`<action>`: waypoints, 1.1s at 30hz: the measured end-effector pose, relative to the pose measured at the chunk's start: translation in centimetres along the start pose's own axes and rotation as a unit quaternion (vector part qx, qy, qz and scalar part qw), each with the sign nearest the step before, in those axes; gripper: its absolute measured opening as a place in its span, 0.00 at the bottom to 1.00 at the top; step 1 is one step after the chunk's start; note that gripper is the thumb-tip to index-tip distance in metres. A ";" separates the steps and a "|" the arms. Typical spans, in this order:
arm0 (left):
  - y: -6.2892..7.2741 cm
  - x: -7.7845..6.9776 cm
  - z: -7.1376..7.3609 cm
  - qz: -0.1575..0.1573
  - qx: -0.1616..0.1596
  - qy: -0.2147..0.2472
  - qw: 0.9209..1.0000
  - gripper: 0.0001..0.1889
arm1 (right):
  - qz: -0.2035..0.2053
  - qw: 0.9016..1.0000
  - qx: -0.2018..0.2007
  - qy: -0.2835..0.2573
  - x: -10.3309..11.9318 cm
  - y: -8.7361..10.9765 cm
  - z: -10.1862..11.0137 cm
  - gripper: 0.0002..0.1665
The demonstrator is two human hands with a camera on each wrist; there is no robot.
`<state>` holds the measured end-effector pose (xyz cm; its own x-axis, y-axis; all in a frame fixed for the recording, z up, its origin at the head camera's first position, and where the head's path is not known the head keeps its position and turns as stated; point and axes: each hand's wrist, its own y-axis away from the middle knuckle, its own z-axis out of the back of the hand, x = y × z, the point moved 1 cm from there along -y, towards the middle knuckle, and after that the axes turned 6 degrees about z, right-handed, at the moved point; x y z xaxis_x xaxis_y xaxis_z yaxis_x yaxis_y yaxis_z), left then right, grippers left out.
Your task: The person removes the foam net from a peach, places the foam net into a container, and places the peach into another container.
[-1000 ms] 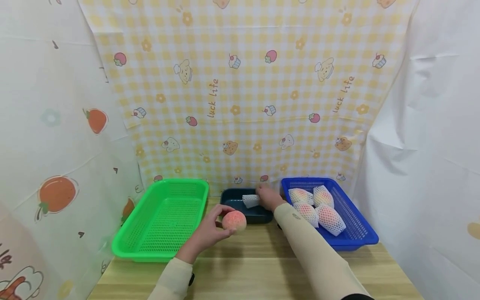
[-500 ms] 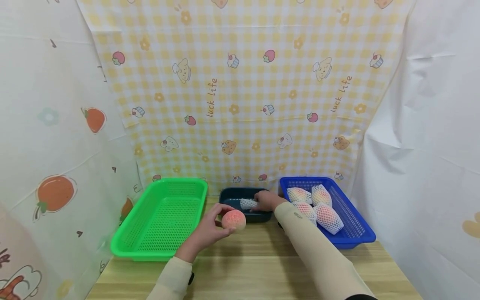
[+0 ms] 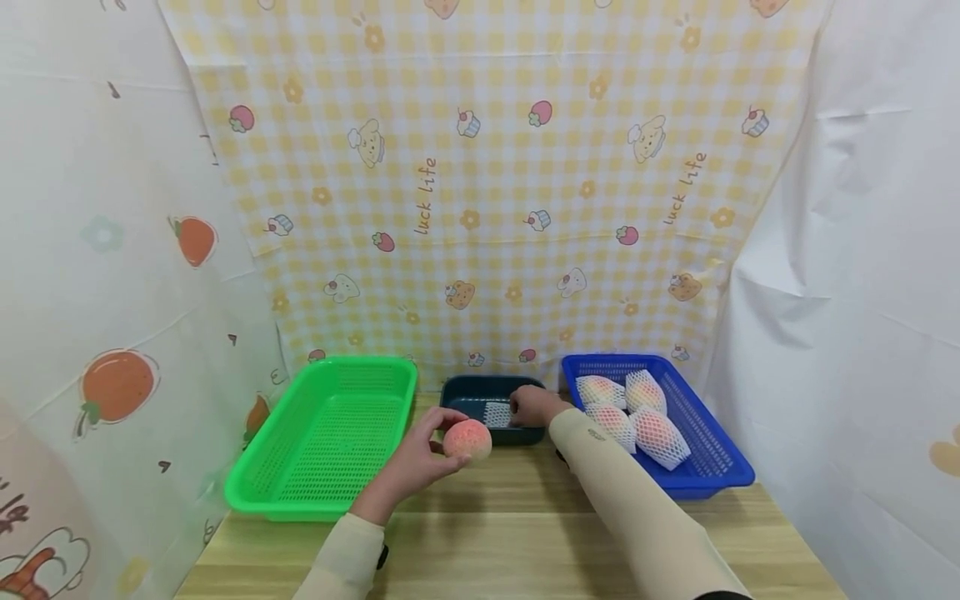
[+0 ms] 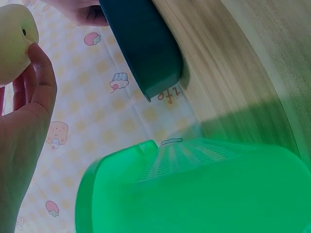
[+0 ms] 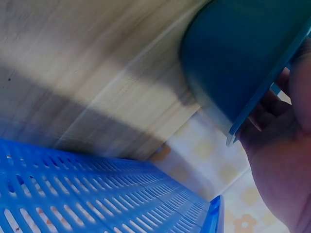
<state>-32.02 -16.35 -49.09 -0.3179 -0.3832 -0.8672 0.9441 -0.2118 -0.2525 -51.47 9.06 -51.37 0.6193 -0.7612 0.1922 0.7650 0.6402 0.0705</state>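
In the head view my left hand (image 3: pixel 422 454) grips a pink-and-yellow peach (image 3: pixel 468 440) above the table, fingers behind it and thumb below. The left wrist view shows the peach's pale underside (image 4: pixel 17 46) with a small dark hollow. My right hand (image 3: pixel 534 406) reaches over the right side of a dark teal tray (image 3: pixel 457 390), its fingers curled at the end of a white foam net sleeve (image 3: pixel 497 414) low inside the tray. From the right wrist, those fingers (image 5: pixel 265 114) pass behind the tray's rim, partly hidden.
A green perforated basket (image 3: pixel 330 433) stands at the left. On the right, a blue basket (image 3: pixel 708 446) holds several peaches in foam nets (image 3: pixel 660 437). The wooden table (image 3: pixel 487 550) extends in front, and a checked cloth (image 3: pixel 480 183) hangs behind.
My right hand has lowered the foam net from above the tray's back edge down into the tray. My left hand with the peach has stayed nearly still.
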 end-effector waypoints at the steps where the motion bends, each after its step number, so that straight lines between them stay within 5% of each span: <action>1: 0.0 0.0 0.0 0.000 0.000 0.001 1.000 0.29 | -0.004 1.000 -0.002 -0.006 0.0 0.0 -0.1 0.10; 18: -0.1 -0.5 0.1 0.009 0.003 0.013 1.000 0.29 | -0.011 0.999 -0.040 -0.003 0.0 0.1 0.1 0.09; 33: 0.0 -0.9 0.1 0.015 -0.001 -0.015 1.000 0.30 | -0.052 0.993 -0.093 -0.056 4.2 4.3 3.0 0.18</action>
<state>-31.78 -16.05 -48.25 -0.2923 -0.4167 -0.8608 0.9533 -0.1985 -0.2277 -46.09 8.95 -47.31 0.5191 -0.7994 0.3026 0.8500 0.5199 -0.0847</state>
